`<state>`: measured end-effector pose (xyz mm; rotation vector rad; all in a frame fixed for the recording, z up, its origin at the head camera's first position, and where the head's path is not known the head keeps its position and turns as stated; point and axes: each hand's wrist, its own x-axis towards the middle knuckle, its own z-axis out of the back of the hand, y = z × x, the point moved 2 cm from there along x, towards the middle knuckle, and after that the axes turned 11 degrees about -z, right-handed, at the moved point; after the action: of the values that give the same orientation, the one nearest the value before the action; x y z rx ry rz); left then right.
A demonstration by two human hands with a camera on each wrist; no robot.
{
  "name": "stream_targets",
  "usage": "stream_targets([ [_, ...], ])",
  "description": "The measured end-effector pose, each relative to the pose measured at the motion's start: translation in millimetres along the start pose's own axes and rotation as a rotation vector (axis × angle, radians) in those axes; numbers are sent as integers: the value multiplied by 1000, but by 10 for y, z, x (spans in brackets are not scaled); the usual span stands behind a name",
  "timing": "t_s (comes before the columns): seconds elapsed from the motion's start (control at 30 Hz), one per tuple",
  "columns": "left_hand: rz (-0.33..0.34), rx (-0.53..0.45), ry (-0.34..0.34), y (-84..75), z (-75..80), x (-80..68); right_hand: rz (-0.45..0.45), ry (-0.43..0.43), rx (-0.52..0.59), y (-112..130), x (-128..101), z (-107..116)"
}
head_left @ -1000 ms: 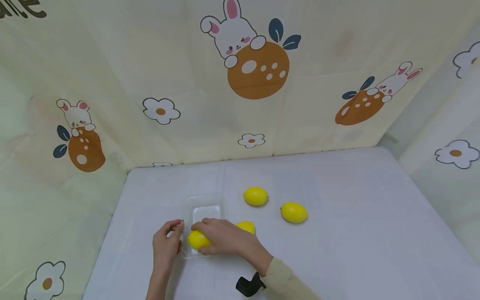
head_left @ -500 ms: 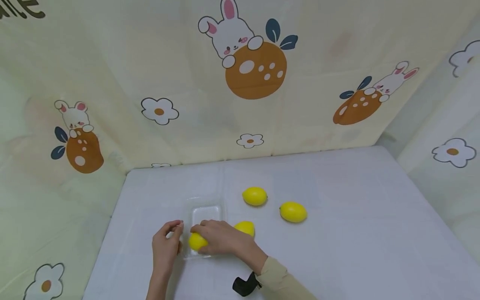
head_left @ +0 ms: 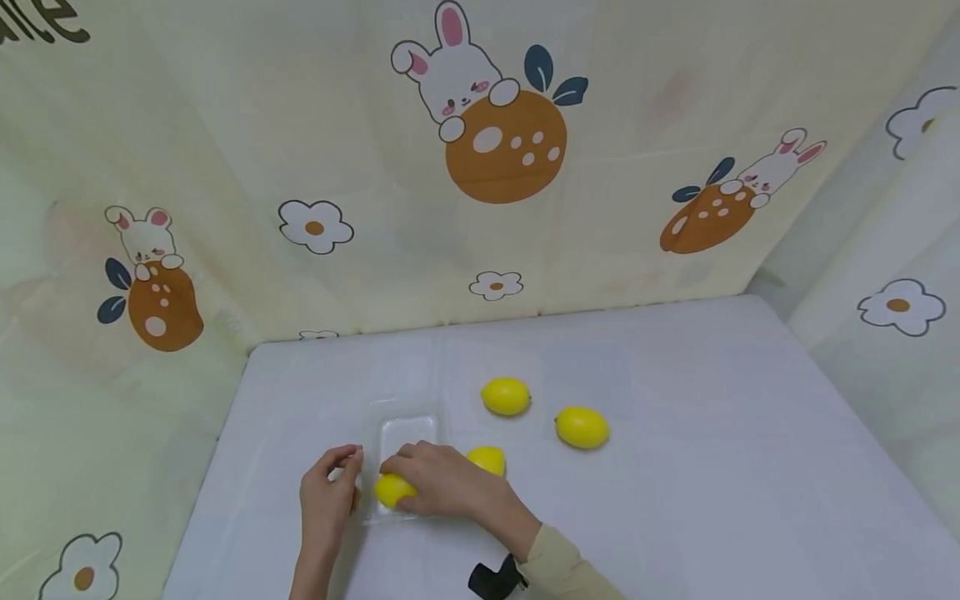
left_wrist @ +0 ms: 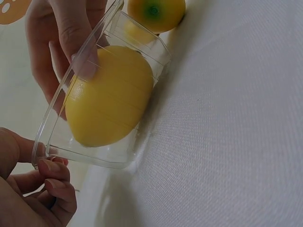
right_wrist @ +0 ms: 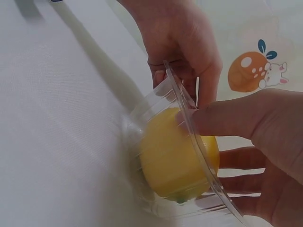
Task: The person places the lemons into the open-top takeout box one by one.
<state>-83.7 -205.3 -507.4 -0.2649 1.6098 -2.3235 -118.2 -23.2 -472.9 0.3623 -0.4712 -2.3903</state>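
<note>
In the head view I see my right hand [head_left: 438, 483] low and left of centre in the frame, fingers curled over a yellow lemon [head_left: 393, 490] that sits inside a clear plastic tray [head_left: 405, 417]. The right wrist view shows it closer: the thumb and fingers are clamped around the lemon [right_wrist: 175, 156], with the fruit down against the tray's floor and the tray's transparent rim [right_wrist: 189, 118] crossing in front of my thumb. My left hand [head_left: 327, 493] sits just left of the tray, its fingers bent and pinching the tray's near left edge; in the left wrist view the fingertips [left_wrist: 54, 177] at the lower left of the frame hold the rim of the tray [left_wrist: 102, 158], and the lemon [left_wrist: 109, 97] fills most of that end of it.

A second lemon [head_left: 487, 459] lies on the white table [head_left: 675, 467] just right of the tray, partly hidden behind my right hand; it shows at the top of the left wrist frame too [left_wrist: 156, 13], touching or almost touching the tray's outer wall. Two more lemons lie well apart from the hands, one [head_left: 506, 396] right of the tray's far end and another [head_left: 582, 427] further right. A black strap [head_left: 491, 579] sits at my right wrist by the beige sleeve [head_left: 558, 567]. Behind the table hangs a cream cloth with rabbits and flowers [head_left: 495, 125].
</note>
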Motion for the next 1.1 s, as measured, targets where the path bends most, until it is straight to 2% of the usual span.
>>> stream_targets([
  [0.27,-8,11,17,-20,-27,46,15,-97,-27,-34,-118,136],
  [0.4,-7,21,11,-29,-23,49,64,-158,-28,-37,-248,202],
  [0.7,-15,29,2,-49,-32,49,175,-294,36,-44,-701,359],
  [0.83,-19,19,-4,-45,-19,40,225,-394,7,-78,-884,387],
  [1.0,1,18,-2,-19,9,12,254,-524,-22,-146,-1126,416],
  [1.1,3,27,8,-14,13,6,225,-572,4,-230,-1261,462],
])
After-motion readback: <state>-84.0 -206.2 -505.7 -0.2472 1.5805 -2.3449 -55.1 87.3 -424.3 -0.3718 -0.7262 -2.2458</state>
